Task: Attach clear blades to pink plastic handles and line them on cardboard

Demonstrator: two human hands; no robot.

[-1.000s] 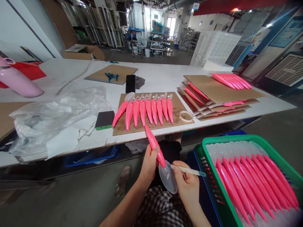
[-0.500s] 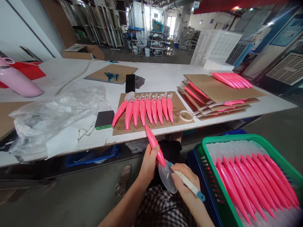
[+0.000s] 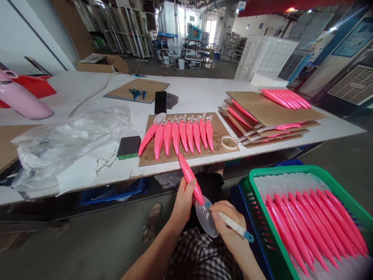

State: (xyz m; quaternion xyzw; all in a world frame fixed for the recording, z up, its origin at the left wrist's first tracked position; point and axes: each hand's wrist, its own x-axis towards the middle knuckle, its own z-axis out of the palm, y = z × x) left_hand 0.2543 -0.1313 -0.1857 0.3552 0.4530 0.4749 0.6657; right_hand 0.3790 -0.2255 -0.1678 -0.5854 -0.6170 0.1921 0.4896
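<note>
My left hand (image 3: 183, 202) is wrapped round a pink-handled scoop (image 3: 190, 179) with a clear round bowl (image 3: 205, 222), held over my lap below the table edge. My right hand (image 3: 229, 227) grips a thin white tool with a teal tip (image 3: 234, 226), its front end laid against the clear bowl. On the table just above, several like pink scoops (image 3: 180, 135) lie in a row on a cardboard sheet (image 3: 218, 132).
A green basket (image 3: 259, 175) at my right holds several pink scoops. Stacked cardboard sheets (image 3: 271, 112) with more scoops sit at the table's right. A clear plastic bag (image 3: 72, 136), a black block (image 3: 129, 147), a tape roll (image 3: 229, 143) and a phone (image 3: 160, 102) lie on the white table.
My right hand turned the white tool, swinging its teal rear end down and to the right, and brought its front end onto the clear bowl. The left hand stayed put.
</note>
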